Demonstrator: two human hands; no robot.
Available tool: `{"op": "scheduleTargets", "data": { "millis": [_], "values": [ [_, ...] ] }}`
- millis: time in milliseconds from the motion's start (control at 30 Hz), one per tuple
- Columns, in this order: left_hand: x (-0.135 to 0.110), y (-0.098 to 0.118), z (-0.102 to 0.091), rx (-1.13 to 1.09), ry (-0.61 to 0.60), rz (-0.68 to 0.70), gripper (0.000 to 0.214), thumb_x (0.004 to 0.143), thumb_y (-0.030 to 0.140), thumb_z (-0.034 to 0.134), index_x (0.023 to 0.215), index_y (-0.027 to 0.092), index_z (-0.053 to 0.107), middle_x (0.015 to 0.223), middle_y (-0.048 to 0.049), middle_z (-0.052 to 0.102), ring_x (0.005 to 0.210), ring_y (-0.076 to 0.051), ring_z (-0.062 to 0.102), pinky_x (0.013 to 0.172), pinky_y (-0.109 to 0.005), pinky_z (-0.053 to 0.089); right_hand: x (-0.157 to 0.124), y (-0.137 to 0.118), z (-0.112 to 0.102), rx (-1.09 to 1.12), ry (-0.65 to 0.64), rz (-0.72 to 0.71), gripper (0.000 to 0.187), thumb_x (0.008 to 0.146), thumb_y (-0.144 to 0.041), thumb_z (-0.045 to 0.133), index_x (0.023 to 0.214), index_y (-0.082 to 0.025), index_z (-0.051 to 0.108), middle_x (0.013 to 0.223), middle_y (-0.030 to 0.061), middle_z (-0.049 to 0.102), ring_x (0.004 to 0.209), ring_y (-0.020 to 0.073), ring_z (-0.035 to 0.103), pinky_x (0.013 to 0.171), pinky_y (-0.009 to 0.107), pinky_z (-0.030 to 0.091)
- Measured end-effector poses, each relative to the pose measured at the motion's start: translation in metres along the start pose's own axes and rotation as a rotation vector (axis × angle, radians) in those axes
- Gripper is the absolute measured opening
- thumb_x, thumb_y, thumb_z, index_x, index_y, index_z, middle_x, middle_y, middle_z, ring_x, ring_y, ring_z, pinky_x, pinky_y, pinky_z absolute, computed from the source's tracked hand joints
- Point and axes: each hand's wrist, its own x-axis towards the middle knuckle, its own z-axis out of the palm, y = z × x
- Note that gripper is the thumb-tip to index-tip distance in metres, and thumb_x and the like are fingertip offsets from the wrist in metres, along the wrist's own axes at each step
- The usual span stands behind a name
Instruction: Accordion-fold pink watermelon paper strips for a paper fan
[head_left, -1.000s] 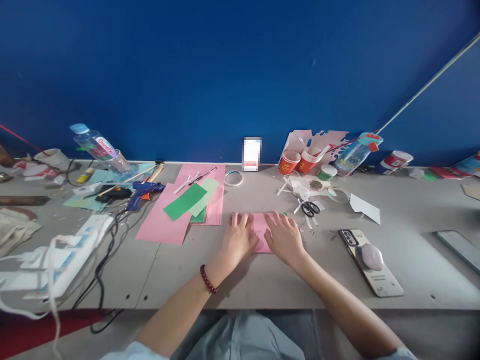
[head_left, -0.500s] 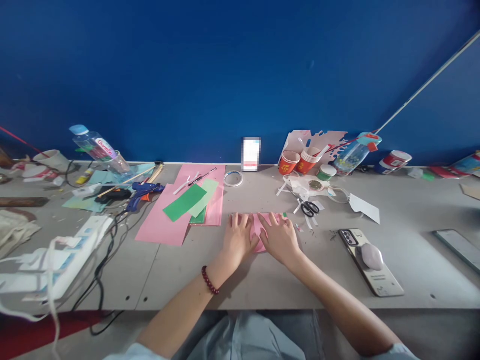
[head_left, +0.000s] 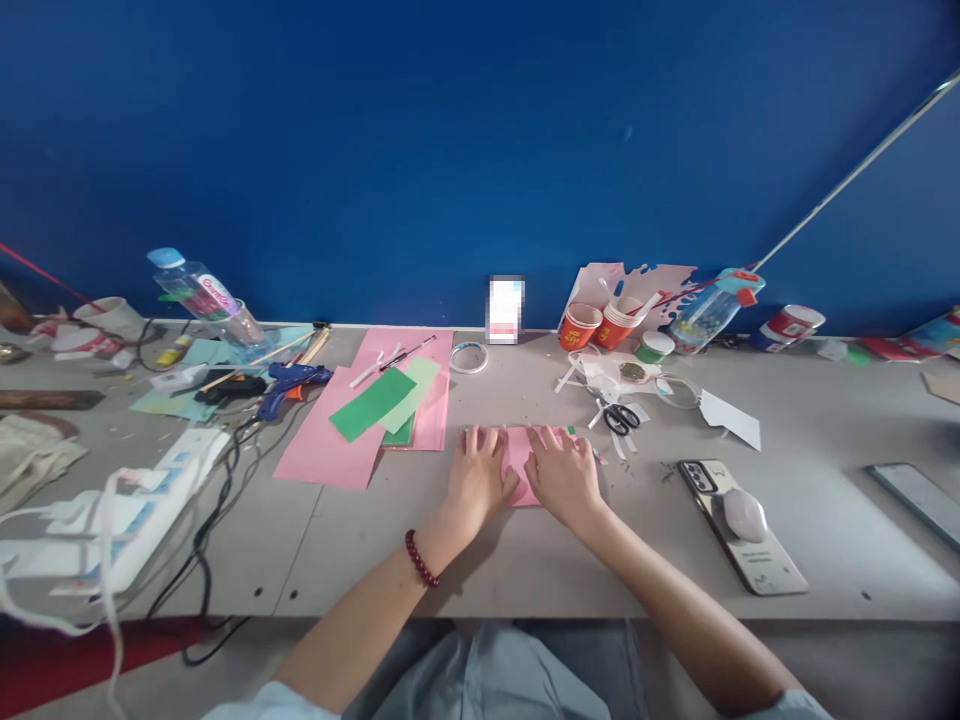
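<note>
1. The pink paper (head_left: 519, 455) lies flat on the worktop (head_left: 375, 560), at its middle near the near edge, under both hands; a bare part shows between them.
2. The left hand (head_left: 478, 480) rests palm down over the left part of the paper, fingertips toward its far edge. Its grip is spread a little and pinches nothing. A dark red bracelet (head_left: 422, 560) circles the wrist.
3. The right hand (head_left: 564, 475) lies palm down over the right part, its grip also spread, with nothing pinched. The thumbs point inward, well apart from each other.
4. A green bit (head_left: 571, 430) shows at the far right corner of the paper, just beside the right fingertips.
5. To the far right of the right hand lie black scissors (head_left: 621, 418) among white scraps; farther off stand two red cups (head_left: 580, 325).
6. Right of the right forearm lies a phone (head_left: 780, 570) with a pale, rounded object (head_left: 745, 515) on it.
7. Left of the left hand, larger pink sheets (head_left: 322, 450) carry a dark green strip (head_left: 373, 404), which overlaps a pale green one (head_left: 416, 390).
8. A tape roll (head_left: 455, 368) lies beyond the left hand, just right of those sheets.
9. At far left are a blue glue gun (head_left: 292, 378) and, nearer, a white power strip (head_left: 169, 510).
</note>
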Motion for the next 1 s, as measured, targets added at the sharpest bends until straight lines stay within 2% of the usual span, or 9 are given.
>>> {"op": "scheduleTargets", "data": {
  "millis": [167, 400, 567, 667, 800, 900, 1000],
  "values": [
    [0.000, -0.001, 0.001, 0.009, -0.006, 0.005, 0.050, 0.083, 0.028, 0.047, 0.130, 0.012, 0.044, 0.115, -0.0131, 0.052, 0.107, -0.032, 0.041, 0.095, -0.048, 0.035, 0.000, 0.009, -0.003, 0.043, 0.032, -0.003, 0.038, 0.091, -0.019, 0.035, 0.123, -0.012, 0.054, 0.112, 0.0131, 0.063, 0.109, 0.0260, 0.051, 0.086, 0.040, 0.031],
    [-0.002, 0.000, 0.003, 0.024, 0.018, -0.001, 0.051, 0.086, 0.029, 0.045, 0.132, 0.008, 0.042, 0.116, -0.0159, 0.051, 0.113, -0.033, 0.040, 0.099, -0.050, 0.033, -0.001, 0.017, -0.001, 0.009, 0.029, 0.007, 0.035, 0.088, -0.017, 0.039, 0.117, -0.009, 0.057, 0.111, 0.0141, 0.061, 0.097, 0.0253, 0.054, 0.081, 0.038, 0.033],
    [-0.005, -0.002, 0.006, -0.030, 0.045, -0.023, 0.053, 0.089, 0.032, 0.041, 0.134, 0.004, 0.039, 0.121, -0.0182, 0.048, 0.120, -0.034, 0.037, 0.102, -0.049, 0.033, -0.002, 0.020, 0.003, 0.028, 0.037, 0.004, 0.034, 0.088, -0.016, 0.039, 0.115, -0.008, 0.058, 0.112, 0.0150, 0.061, 0.098, 0.0251, 0.055, 0.085, 0.036, 0.035],
    [-0.006, -0.004, 0.006, -0.100, 0.059, -0.040, 0.050, 0.091, 0.034, 0.039, 0.133, 0.006, 0.040, 0.124, -0.0186, 0.047, 0.119, -0.032, 0.039, 0.100, -0.049, 0.035, -0.003, 0.023, 0.006, 0.069, 0.046, 0.009, 0.035, 0.088, -0.016, 0.039, 0.117, -0.009, 0.058, 0.114, 0.0145, 0.061, 0.099, 0.0241, 0.056, 0.088, 0.034, 0.036],
    [-0.002, -0.012, 0.002, -0.192, 0.042, -0.060, 0.041, 0.093, 0.031, 0.039, 0.127, 0.009, 0.046, 0.116, -0.0148, 0.050, 0.108, -0.027, 0.047, 0.094, -0.042, 0.042, -0.001, 0.034, 0.011, 0.207, 0.063, 0.035, 0.036, 0.088, -0.016, 0.038, 0.115, -0.013, 0.062, 0.117, 0.0114, 0.064, 0.100, 0.0214, 0.059, 0.090, 0.031, 0.041],
    [0.004, -0.026, 0.001, -0.196, 0.056, -0.052, 0.030, 0.095, 0.024, 0.038, 0.117, 0.014, 0.055, 0.109, -0.0109, 0.052, 0.103, -0.023, 0.050, 0.089, -0.036, 0.044, 0.004, 0.047, 0.015, 0.408, 0.101, 0.093, 0.035, 0.086, -0.017, 0.038, 0.102, -0.018, 0.068, 0.112, 0.0072, 0.068, 0.099, 0.0194, 0.062, 0.085, 0.028, 0.046],
    [0.010, -0.042, -0.001, -0.196, 0.042, -0.033, 0.027, 0.094, 0.015, 0.039, 0.109, 0.018, 0.062, 0.104, -0.0082, 0.056, 0.101, -0.021, 0.052, 0.084, -0.032, 0.045, 0.010, 0.062, 0.021, 0.647, 0.185, 0.162, 0.031, 0.082, -0.020, 0.040, 0.091, -0.018, 0.070, 0.100, 0.0067, 0.071, 0.088, 0.0185, 0.066, 0.078, 0.028, 0.050]
  ]
}}
